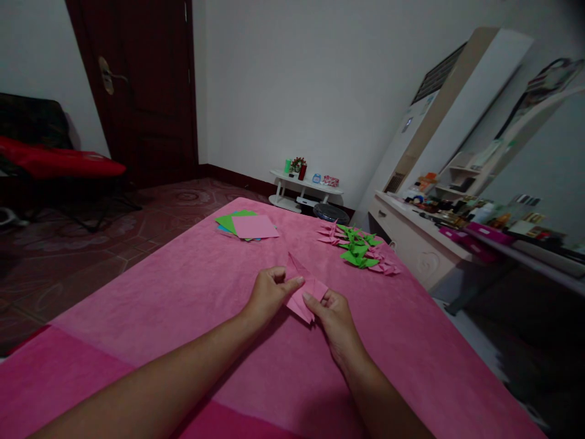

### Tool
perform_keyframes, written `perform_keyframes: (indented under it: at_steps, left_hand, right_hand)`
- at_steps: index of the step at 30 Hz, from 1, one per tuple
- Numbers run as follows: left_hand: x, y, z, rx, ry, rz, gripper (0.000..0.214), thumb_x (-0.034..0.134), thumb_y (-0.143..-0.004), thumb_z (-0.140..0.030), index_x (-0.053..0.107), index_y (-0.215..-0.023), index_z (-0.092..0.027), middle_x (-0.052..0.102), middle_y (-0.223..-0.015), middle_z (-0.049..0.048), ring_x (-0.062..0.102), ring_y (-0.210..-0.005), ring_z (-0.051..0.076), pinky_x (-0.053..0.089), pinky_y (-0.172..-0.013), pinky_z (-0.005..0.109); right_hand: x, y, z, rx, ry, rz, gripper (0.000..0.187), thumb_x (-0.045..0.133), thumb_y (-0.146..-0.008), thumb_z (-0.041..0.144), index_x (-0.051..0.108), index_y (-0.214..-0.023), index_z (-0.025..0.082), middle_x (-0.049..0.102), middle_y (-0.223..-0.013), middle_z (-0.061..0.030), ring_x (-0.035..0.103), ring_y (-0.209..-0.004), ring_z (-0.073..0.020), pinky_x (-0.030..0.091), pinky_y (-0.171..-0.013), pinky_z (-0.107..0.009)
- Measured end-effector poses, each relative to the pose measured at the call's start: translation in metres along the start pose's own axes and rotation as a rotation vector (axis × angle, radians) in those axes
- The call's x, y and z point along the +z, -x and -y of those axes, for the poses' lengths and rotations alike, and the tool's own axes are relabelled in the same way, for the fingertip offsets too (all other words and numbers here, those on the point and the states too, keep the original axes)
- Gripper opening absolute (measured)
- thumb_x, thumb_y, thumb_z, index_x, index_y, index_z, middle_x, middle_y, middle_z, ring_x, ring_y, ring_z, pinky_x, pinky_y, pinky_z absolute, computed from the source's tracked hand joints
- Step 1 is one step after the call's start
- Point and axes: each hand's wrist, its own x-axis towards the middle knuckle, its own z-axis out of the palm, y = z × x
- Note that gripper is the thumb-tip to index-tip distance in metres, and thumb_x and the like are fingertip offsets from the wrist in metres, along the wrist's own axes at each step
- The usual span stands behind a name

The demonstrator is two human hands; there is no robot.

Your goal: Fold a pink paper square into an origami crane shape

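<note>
A folded piece of pink origami paper (299, 303) is held just above the pink cloth, between both hands. My left hand (273, 291) pinches its left side, thumb lying across the top face. On the right side my right hand (333, 314) grips it with the thumb on top and fingers bent beneath. One pointed flap of the paper rises away from me, and creases show on its face. Beyond it to the left lies a stack of square coloured paper (256, 226), pink on top with green and blue below. Several folded green and pink paper cranes (360, 253) sit to the right.
The pink cloth (192, 292) covers the wide surface before me. A low white shelf (278, 199) with small items stands by the far wall. At right is a dressing table (411, 219) crowded with bottles. A chair with red fabric (59, 164) and a dark door (146, 91) are at left.
</note>
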Motion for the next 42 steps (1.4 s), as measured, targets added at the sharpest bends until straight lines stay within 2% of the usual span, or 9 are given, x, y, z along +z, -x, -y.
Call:
perform_keyframes:
  at_steps: [4,10,14,18,23,29,32,36,42]
  left_hand:
    - [0.001,0.001,-0.001,0.005,0.029,-0.021,0.032,0.08,-0.057,-0.035,0.067,-0.069,-0.008,0.066,-0.067,0.0059,0.057,-0.057,0.014,0.042,-0.052,0.023]
    - [-0.003,-0.003,-0.005,-0.106,0.125,-0.07,0.034,0.083,-0.053,-0.031,0.064,-0.067,-0.007,0.066,-0.063,0.0062,0.056,-0.051,0.011,0.041,-0.048,0.021]
    - [-0.009,-0.006,-0.006,-0.29,0.12,-0.007,0.03,0.08,-0.056,-0.028,0.06,-0.067,-0.009,0.061,-0.055,0.0018,0.049,-0.041,0.007,0.032,-0.04,0.018]
    - [-0.011,-0.005,-0.008,-0.395,0.103,0.106,0.027,0.077,-0.057,-0.024,0.06,-0.072,-0.011,0.059,-0.054,0.0004,0.044,-0.036,0.005,0.025,-0.035,0.017]
    - [-0.013,-0.008,-0.008,-0.529,0.025,0.24,0.027,0.071,-0.064,-0.036,0.058,-0.065,-0.011,0.052,-0.046,-0.0005,0.036,-0.032,0.005,0.018,-0.034,0.016]
    - [-0.017,-0.016,-0.007,-0.353,0.025,0.091,0.051,0.057,-0.072,-0.062,0.056,-0.063,-0.012,0.053,-0.051,0.0002,0.041,-0.039,0.005,0.027,-0.039,0.016]
    - [-0.014,-0.011,-0.011,-0.293,0.122,0.174,0.056,0.056,-0.071,-0.068,0.061,-0.07,-0.012,0.054,-0.057,0.0008,0.051,-0.05,0.009,0.04,-0.051,0.019]
    - [-0.007,-0.002,-0.014,-0.221,0.068,0.315,0.044,0.08,-0.057,-0.047,0.065,-0.07,-0.008,0.059,-0.06,0.0026,0.052,-0.053,0.01,0.042,-0.058,0.024]
    - [0.0,0.0,-0.008,-0.109,0.008,0.154,0.036,0.085,-0.047,-0.031,0.066,-0.064,-0.006,0.064,-0.064,0.0069,0.052,-0.052,0.012,0.037,-0.052,0.024]
  right_hand:
    - [0.003,0.002,-0.001,0.001,-0.019,0.003,0.03,0.077,-0.065,0.034,0.07,-0.087,0.014,0.071,-0.077,-0.0057,0.063,-0.065,-0.017,0.049,-0.068,-0.03]
    - [-0.003,0.003,-0.002,0.031,0.055,0.001,0.03,0.066,-0.077,0.044,0.064,-0.078,0.014,0.06,-0.053,-0.0005,0.052,-0.044,-0.0107,0.042,-0.046,-0.021]
    - [-0.016,-0.002,0.0,-0.142,0.096,-0.127,0.029,0.064,-0.078,0.032,0.062,-0.104,0.021,0.067,-0.088,-0.0048,0.063,-0.074,-0.0154,0.05,-0.063,-0.025]
    - [-0.019,-0.005,0.006,-0.366,0.389,-0.034,0.042,0.069,-0.066,0.015,0.065,-0.107,0.025,0.052,-0.128,-0.0071,0.053,-0.113,-0.0218,0.046,-0.089,-0.032]
    - [-0.016,-0.004,0.012,-0.372,0.467,-0.035,0.011,0.064,-0.075,0.025,0.072,-0.079,0.019,0.068,-0.086,-0.0057,0.062,-0.084,-0.0201,0.048,-0.078,-0.032]
    - [-0.017,-0.005,0.011,-0.144,0.101,-0.128,0.021,0.071,-0.072,0.034,0.07,-0.082,0.015,0.068,-0.071,-0.0029,0.059,-0.061,-0.0148,0.048,-0.062,-0.026]
    - [-0.017,-0.005,0.01,-0.069,0.06,-0.129,0.023,0.073,-0.07,0.036,0.067,-0.076,0.014,0.064,-0.062,-0.0005,0.052,-0.05,-0.0105,0.043,-0.049,-0.021]
    - [-0.015,-0.004,0.008,-0.054,0.096,-0.147,0.025,0.074,-0.07,0.036,0.067,-0.076,0.013,0.062,-0.059,0.0005,0.049,-0.046,-0.0082,0.039,-0.043,-0.018]
    - [-0.005,0.001,0.011,-0.001,-0.005,-0.086,0.034,0.081,-0.061,0.029,0.068,-0.089,0.014,0.072,-0.081,-0.0056,0.065,-0.068,-0.0161,0.051,-0.061,-0.025]
